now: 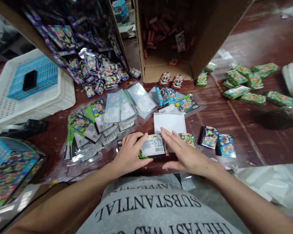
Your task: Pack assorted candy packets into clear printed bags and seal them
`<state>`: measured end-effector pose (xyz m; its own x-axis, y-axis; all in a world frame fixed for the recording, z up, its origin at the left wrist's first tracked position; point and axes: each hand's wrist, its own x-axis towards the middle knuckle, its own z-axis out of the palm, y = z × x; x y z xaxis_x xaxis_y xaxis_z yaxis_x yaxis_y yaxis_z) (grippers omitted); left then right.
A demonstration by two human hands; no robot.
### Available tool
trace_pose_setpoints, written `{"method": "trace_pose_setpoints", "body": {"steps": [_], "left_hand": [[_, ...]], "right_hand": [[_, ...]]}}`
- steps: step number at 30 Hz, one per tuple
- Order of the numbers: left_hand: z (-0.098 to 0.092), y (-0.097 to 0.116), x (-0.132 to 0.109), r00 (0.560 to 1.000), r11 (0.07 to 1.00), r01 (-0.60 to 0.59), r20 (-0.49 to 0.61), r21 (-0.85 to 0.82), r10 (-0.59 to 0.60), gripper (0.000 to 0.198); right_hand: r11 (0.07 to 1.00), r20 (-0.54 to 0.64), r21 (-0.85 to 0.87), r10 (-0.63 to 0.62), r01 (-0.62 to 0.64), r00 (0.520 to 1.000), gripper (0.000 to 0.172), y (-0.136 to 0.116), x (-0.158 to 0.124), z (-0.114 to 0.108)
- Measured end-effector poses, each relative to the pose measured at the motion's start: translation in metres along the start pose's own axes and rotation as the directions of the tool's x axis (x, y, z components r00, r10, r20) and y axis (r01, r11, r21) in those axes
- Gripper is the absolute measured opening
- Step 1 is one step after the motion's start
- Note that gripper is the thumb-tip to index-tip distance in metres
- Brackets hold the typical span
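Left hand (130, 151), half curled, has the left end of a barcoded packet (152, 146) between thumb and fingers; the right hand (180, 151) is spread open at the packet's right end, without a clear grip. The packet lies between them, its white label's print too small to read. From it, black-and-green cards (80, 123) fan out at ten o'clock, a card with blurred yellow lettering (185, 103) sits near one, and a blue box (226, 145) at three. At six, the grey shirt (146, 208) reads, upside down, "SUBSTANTIAL" and "THE PAST WAS".
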<state>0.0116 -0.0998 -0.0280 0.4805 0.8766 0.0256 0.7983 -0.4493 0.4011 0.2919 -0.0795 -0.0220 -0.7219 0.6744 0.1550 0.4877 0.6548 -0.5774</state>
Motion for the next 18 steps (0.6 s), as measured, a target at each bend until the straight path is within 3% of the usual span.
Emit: {"method": "trace_pose_setpoints", "body": {"steps": [2, 5, 8, 11, 15, 18], "left_hand": [[-0.001, -0.003, -0.001, 1.0, 1.0, 0.019, -0.022, -0.008, -0.02, 0.091], [-0.004, -0.007, -0.001, 0.997, 0.998, 0.061, -0.047, -0.005, -0.062, 0.087], [-0.005, -0.008, -0.001, 0.998, 0.998, 0.06, -0.035, 0.005, -0.06, 0.086], [-0.008, -0.003, -0.001, 1.0, 1.0, 0.026, -0.013, -0.006, -0.026, 0.086], [-0.017, 0.002, -0.003, 1.0, 0.996, 0.008, 0.026, -0.092, -0.006, 0.091], [-0.021, 0.002, -0.006, 1.0, 0.989, 0.023, 0.009, -0.147, -0.022, 0.092]], "right_hand": [[0.998, -0.025, -0.023, 0.062, -0.063, 0.998, 0.116, 0.008, -0.012, -0.011], [0.957, -0.071, -0.226, 0.172, -0.183, 0.983, 0.121, 0.028, -0.036, -0.032], [0.92, -0.001, -0.344, 0.2, -0.188, 0.98, 0.095, 0.038, -0.05, -0.047], [0.955, 0.011, -0.252, 0.162, -0.154, 0.987, 0.069, 0.03, -0.042, -0.053], [0.998, 0.08, -0.054, 0.017, -0.013, 0.997, 0.069, 0.012, -0.014, -0.055], [0.998, 0.119, -0.029, -0.058, 0.062, 0.991, 0.07, 0.009, 0.008, -0.054]]}}
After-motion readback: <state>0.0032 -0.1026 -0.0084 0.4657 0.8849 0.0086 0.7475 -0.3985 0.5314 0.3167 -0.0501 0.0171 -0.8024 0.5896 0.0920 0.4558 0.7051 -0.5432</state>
